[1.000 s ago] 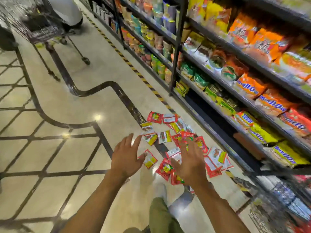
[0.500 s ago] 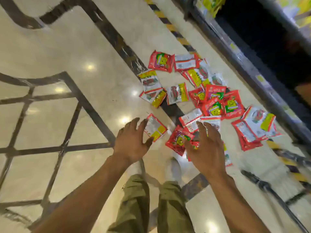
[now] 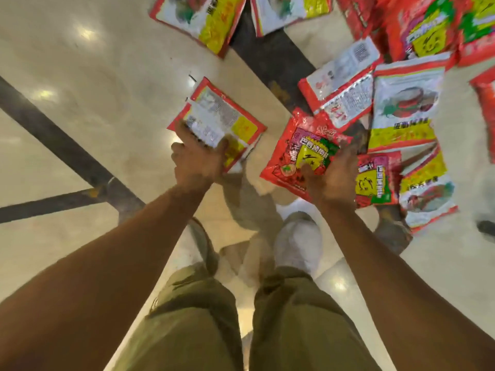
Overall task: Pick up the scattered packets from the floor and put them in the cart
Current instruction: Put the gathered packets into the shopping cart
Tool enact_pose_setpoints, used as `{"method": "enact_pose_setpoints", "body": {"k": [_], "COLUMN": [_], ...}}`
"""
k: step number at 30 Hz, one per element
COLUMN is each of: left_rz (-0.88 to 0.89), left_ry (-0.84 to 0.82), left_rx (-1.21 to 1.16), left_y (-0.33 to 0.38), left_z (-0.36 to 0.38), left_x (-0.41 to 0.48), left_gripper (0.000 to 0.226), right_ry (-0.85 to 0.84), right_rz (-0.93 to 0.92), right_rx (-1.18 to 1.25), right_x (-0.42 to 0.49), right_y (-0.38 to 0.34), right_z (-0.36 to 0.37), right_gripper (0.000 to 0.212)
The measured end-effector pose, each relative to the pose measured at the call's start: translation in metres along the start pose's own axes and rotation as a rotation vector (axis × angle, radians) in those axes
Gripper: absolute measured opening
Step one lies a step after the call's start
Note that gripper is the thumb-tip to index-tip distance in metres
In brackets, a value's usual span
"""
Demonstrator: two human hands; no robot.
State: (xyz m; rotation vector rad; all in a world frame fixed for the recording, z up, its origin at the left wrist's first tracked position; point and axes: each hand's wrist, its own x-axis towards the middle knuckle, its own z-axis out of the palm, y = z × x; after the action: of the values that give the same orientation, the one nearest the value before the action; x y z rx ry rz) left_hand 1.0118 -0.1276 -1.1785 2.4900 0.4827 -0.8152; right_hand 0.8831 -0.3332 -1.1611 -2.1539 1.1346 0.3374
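Note:
Several red, white and yellow snack packets lie scattered on the glossy floor ahead of my feet. My left hand (image 3: 197, 159) grips the near edge of a red-bordered white packet (image 3: 225, 116) lying back side up. My right hand (image 3: 330, 178) holds a red packet with a yellow and green label (image 3: 300, 151) at its near corner. More packets (image 3: 404, 108) overlap to the right and at the top. The cart is out of view.
The cream marble floor (image 3: 107, 84) has dark inlay strips (image 3: 61, 145). My olive trousers (image 3: 241, 322) and white shoe (image 3: 300, 245) fill the bottom centre. A dark object (image 3: 486, 228) shows at the right edge.
I have bent down close to the floor. Both hands dropped onto the pile and each took hold of a packet. The shelves have left the view.

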Motion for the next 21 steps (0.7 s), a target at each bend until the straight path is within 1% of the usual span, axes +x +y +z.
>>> {"method": "enact_pose_setpoints", "body": {"k": [2, 4, 6, 9, 11, 13, 15, 17, 21], "left_rz": [-0.062, -0.086, -0.099, -0.076, -0.034, -0.016, 0.003, 0.039, 0.142], "left_ry": [0.085, 0.16, 0.187, 0.132, 0.086, 0.001, -0.073, -0.127, -0.249], "left_rx": [-0.195, -0.326, -0.4, -0.487, -0.448, -0.419, -0.453, -0.526, -0.596], "left_y": [0.011, 0.021, 0.028, 0.036, 0.035, 0.027, 0.023, 0.024, 0.03], "left_z": [0.013, 0.019, 0.023, 0.019, 0.009, -0.004, -0.024, -0.05, -0.118], "left_x": [0.012, 0.029, 0.045, 0.054, 0.054, 0.05, 0.037, 0.014, -0.038], "left_gripper": [0.117, 0.123, 0.123, 0.098, 0.081, 0.066, 0.06, 0.051, 0.046], "right_ry": [0.068, 0.106, 0.112, 0.145, 0.135, 0.125, 0.084, 0.031, -0.067], "right_rz": [0.133, 0.177, 0.204, 0.225, 0.196, 0.125, 0.039, -0.006, 0.017], "right_rx": [0.031, -0.017, -0.085, -0.114, -0.091, -0.021, 0.096, 0.147, 0.326], "right_x": [0.011, 0.02, 0.028, 0.034, 0.033, 0.03, 0.023, 0.014, -0.014], "right_y": [0.002, 0.0, -0.005, -0.019, -0.029, -0.037, -0.043, -0.053, -0.085], "right_z": [0.014, 0.024, 0.033, 0.036, 0.033, 0.029, 0.022, 0.009, -0.041], "right_gripper": [0.107, 0.114, 0.119, 0.113, 0.104, 0.097, 0.089, 0.084, 0.084]}}
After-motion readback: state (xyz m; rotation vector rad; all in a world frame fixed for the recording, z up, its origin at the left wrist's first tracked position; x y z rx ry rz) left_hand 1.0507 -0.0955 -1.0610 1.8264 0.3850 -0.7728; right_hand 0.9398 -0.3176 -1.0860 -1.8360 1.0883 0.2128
